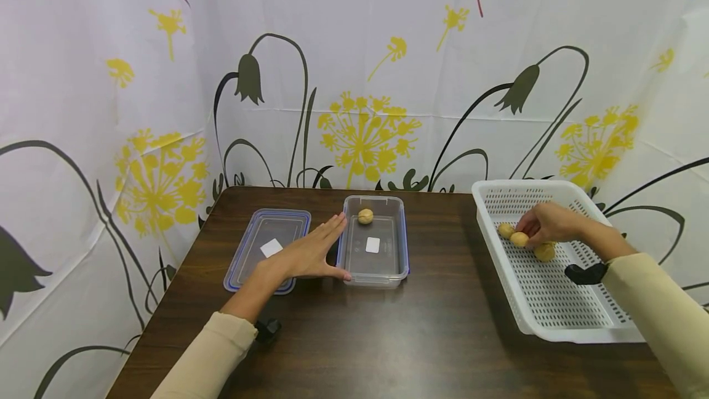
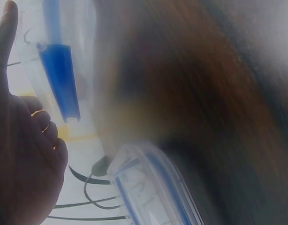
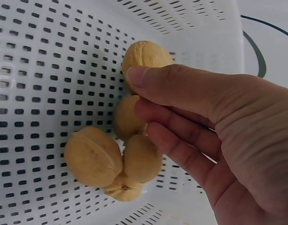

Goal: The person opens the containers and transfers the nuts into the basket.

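Note:
A walnut lies at the far end of a clear plastic container with blue side clips. My left hand spreads its straight fingers along the container's left side, thumb at the near corner. In the left wrist view the hand is dark beside a blue clip. On the right, my right hand reaches into a white perforated basket. Its thumb and fingers pinch a walnut, whose far side is hidden. Several more walnuts cluster below the fingers.
A clear lid with a blue rim and a white label lies left of the container, partly under the left forearm. Brown tabletop stretches between container and basket. A flower-printed curtain hangs behind the table.

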A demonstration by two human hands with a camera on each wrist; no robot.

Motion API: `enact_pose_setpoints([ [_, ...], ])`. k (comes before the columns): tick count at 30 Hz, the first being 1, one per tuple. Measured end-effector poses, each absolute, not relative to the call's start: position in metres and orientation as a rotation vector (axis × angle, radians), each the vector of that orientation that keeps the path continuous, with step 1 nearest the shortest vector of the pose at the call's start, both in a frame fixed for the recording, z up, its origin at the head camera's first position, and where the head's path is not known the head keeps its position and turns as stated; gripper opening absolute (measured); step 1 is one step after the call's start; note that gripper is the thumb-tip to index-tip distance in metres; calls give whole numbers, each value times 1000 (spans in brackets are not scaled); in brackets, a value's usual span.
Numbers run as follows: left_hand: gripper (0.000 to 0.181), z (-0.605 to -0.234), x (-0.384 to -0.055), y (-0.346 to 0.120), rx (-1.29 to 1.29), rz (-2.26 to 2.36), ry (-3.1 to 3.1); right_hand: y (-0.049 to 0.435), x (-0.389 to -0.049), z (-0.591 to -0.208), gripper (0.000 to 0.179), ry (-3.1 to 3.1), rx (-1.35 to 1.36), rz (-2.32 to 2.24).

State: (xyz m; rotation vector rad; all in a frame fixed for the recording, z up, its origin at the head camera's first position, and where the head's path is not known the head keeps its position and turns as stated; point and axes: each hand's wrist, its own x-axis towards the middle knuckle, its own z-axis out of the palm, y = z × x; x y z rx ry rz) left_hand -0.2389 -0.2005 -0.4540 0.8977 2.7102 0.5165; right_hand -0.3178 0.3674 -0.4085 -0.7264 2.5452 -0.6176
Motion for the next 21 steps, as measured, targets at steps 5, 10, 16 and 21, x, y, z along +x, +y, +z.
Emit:
enact_pose_setpoints([
  [5,128,-455,-240,-201,903,514,2711,366,-318,-416,28,2554,-762,-607],
  [10,128,-456,-240,-201,911,510,2719,364,-318,-420,28,2573,-798,-573],
  [16,128,-454,-240,-201,903,513,2715,359,-316,-418,31,2563,-755,-539],
  [21,128,-456,-240,-202,901,515,2712,358,-315,-418,29,2559,-745,-540],
])
